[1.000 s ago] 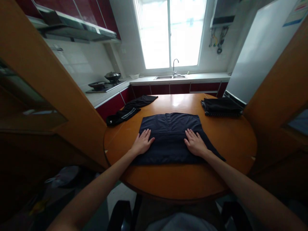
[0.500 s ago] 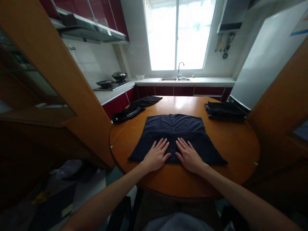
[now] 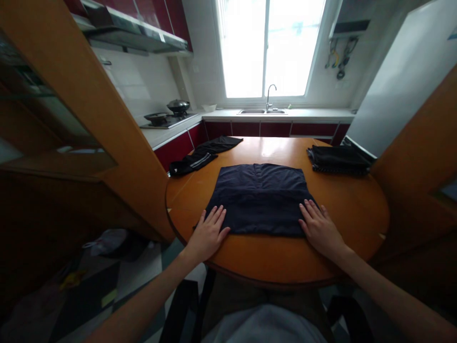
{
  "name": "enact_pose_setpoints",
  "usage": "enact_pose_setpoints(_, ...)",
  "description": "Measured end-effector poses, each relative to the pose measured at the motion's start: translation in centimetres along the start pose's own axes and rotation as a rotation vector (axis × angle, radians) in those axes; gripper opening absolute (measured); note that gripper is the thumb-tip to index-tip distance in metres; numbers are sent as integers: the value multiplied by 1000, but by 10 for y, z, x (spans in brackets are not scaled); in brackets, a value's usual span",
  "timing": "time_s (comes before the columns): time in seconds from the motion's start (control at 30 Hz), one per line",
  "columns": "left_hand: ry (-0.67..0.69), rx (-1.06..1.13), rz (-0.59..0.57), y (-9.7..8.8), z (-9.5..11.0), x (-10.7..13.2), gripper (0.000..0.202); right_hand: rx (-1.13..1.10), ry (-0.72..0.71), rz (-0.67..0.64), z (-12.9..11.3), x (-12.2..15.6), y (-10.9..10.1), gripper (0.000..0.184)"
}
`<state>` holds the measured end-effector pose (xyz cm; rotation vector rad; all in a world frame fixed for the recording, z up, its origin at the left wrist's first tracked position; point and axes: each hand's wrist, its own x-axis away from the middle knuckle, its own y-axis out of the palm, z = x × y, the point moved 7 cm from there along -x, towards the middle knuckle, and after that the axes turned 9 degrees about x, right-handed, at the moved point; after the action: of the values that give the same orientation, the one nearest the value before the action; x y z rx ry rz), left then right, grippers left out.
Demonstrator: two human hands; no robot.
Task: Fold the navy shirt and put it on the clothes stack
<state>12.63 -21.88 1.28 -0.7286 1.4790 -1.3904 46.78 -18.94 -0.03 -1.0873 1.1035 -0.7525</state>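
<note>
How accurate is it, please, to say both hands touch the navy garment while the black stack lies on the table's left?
Not left: the head view shows the black stack on the right of the table; the left hand and right hand touch the navy garment.

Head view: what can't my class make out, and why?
All in head view:
Dark navy cloth garment: parts under left hand and right hand.
Folded black cloth stack: layers beneath top.
Glossy red wall cabinets: tops, cut off by upper edge.
Small yellow floor item: too blurred to identify.
</note>
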Motion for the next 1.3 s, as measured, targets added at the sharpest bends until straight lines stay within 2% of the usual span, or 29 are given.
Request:
enact_pose_setpoints(0.07, 131, 52, -29, -2, 36, -3, 59, -52, -72, 23, -31, 3, -11, 58)
enact_pose_setpoints(0.13, 272, 127, -85, 0, 75, -6, 63, -140, -207, -8, -71, 7, -17, 58)
enact_pose_setpoints(0.2, 336, 190, -130, 3, 101, -8, 69, -213, -301, -55, -101, 12, -17, 62)
enact_pose_setpoints(0.27, 335, 221, -166, 8, 110, -9, 71, -243, -336, -88, -114, 17, -15, 67)
enact_pose_setpoints(0.33, 316, 221, -202, 13, 107, -6, 69, -244, -347, -107, -111, 23, -11, 68)
enact_pose_setpoints(0.43, 301, 188, -215, 12, 92, 4, 71, -220, -329, -111, -86, 33, -7, 66)
enact_pose_setpoints(0.57, 280, 114, -145, 7, 70, 21, 69, -152, -212, -95, -36, 48, -1, 65)
enact_pose_setpoints(0.7, 100, 27, -18, 10, 35, 41, 70, -91, -110, -80, 6, 65, 5, 65)
enact_pose_setpoints(0.83, -74, -44, 83, 15, -3, 65, 68, -62, -45, -63, 27, 76, 6, 64)
enact_pose_setpoints(0.97, -105, 15, 114, 5, -24, 71, 64, -123, 22, 28, 43, 69, -7, 58)
enact_pose_setpoints(1.03, -118, 105, 154, -9, -36, 59, 60, -210, 84, 119, 58, 53, -19, 53)
enact_pose_setpoints(1.13, -178, 257, 229, -31, -67, 22, 58, -350, 174, 220, 88, 14, -30, 45)
enact_pose_setpoints(1.2, -229, 331, 260, -38, -95, -13, 60, -398, 214, 225, 107, -21, -27, 40)
enact_pose_setpoints(1.3, -251, 373, 266, -36, -133, -74, 58, -420, 268, 149, 128, -80, -7, 32)
